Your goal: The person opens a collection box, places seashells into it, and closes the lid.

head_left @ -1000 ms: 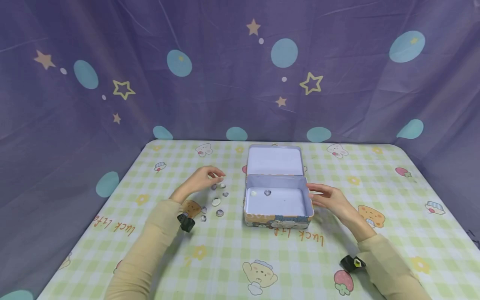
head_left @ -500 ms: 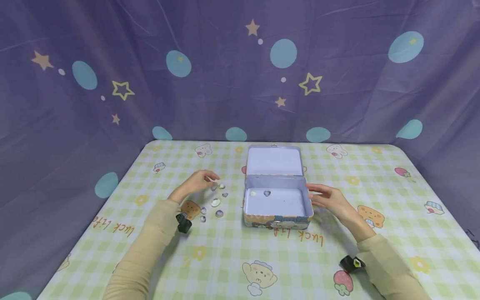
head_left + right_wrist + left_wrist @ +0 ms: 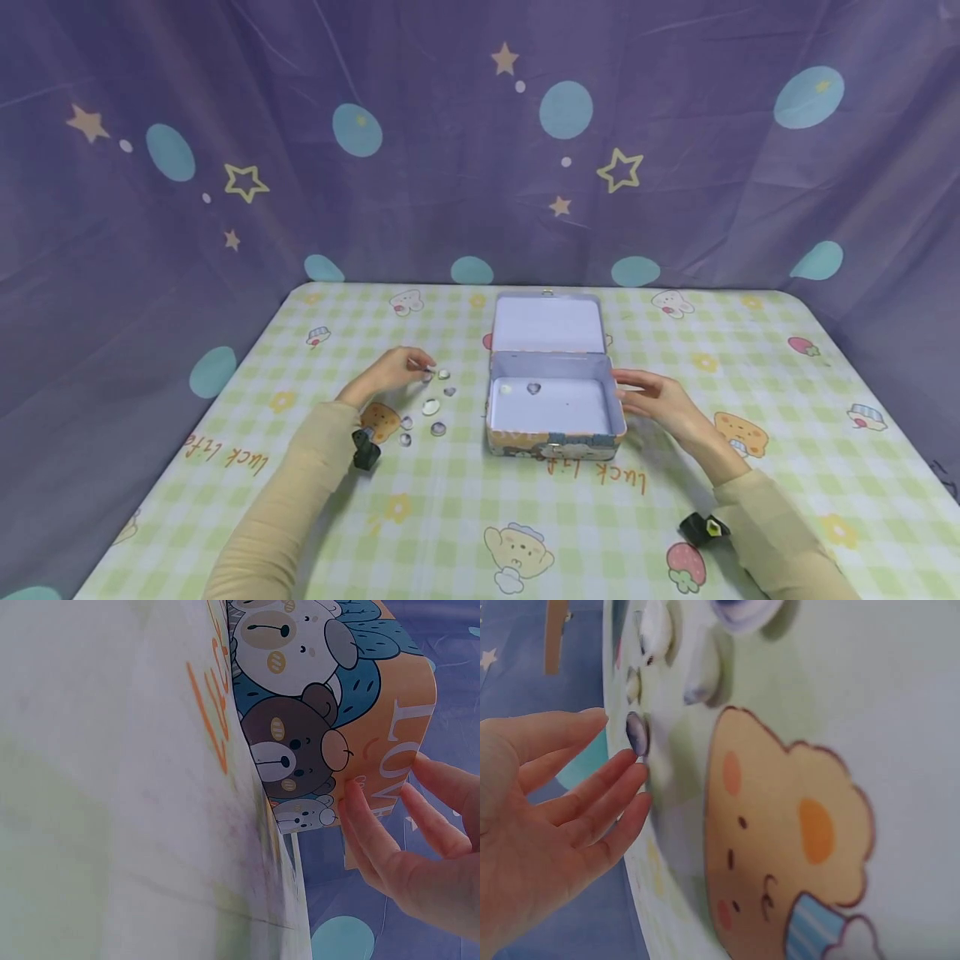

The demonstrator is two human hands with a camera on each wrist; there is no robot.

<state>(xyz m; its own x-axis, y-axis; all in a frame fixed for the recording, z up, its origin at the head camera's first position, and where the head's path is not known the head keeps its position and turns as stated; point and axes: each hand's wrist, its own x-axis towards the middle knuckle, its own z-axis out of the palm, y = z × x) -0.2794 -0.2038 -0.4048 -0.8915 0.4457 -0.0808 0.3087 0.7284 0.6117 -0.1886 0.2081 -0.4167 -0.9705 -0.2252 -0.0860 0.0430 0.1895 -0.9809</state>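
My left hand [image 3: 390, 368] reaches down over the far end of a loose group of small purple-and-white seashells. In the left wrist view its fingertips are right at one dark purple shell [image 3: 637, 733], with thumb and fingers spread apart. A larger white shell [image 3: 430, 407] lies closer to me among the others. To the right stands a hinged tin box [image 3: 585, 450] printed with cartoon bears, its lid [image 3: 547, 323] swung back. Inside lie a purple shell [image 3: 533, 388] and a pale one [image 3: 506, 388]. My right hand [image 3: 667, 407] touches the box's right wall with nearly straight fingers.
A green-checked tablecloth [image 3: 420, 542] with cartoon prints covers the table. Several shells, such as one purple shell [image 3: 438, 429], lie between my left forearm and the box. A purple curtain [image 3: 450, 200] hangs behind the table's far edge.
My left hand has drawn back a little toward me and lowered to the far shells. The right hand stays at the box, and the box has not moved.
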